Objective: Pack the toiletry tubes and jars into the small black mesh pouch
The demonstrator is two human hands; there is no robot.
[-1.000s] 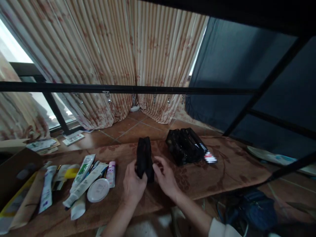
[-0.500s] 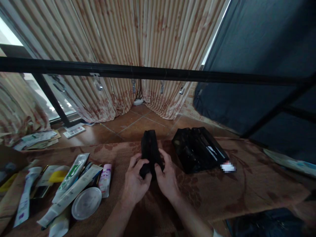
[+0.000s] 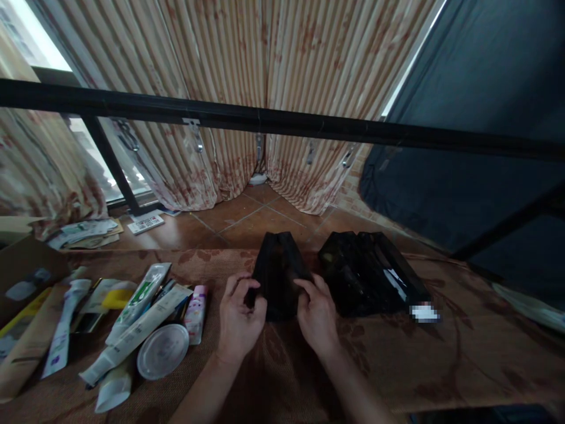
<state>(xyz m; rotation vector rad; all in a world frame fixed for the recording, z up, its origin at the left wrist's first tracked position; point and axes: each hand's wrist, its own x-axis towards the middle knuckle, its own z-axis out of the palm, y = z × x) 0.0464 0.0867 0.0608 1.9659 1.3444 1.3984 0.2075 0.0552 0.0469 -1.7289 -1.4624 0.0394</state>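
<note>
A dark, soft-looking black pouch (image 3: 279,277) lies between my hands, its top spread apart so a dim hollow shows along the middle. My left hand (image 3: 242,315) pinches its left side near the front end. The right side is gripped by my right hand (image 3: 316,312), thumb and fingers bent against the edge. What is inside the pouch is too dark to make out. Just to the right rests a glossy black bag (image 3: 366,274) with a white tag (image 3: 424,312) at its end.
On the brown patterned cloth (image 3: 397,371), to the left, lie several tubes (image 3: 139,324), a round clear-lidded tub (image 3: 163,351) and a small pink-and-white bottle (image 3: 195,315). A cardboard box (image 3: 35,259) stands at the far left. A dark rail (image 3: 282,121) crosses before the curtains (image 3: 229,70).
My hands have moved apart, and the pouch between them has widened from a narrow shape to a spread one. The whole view has shifted slightly.
</note>
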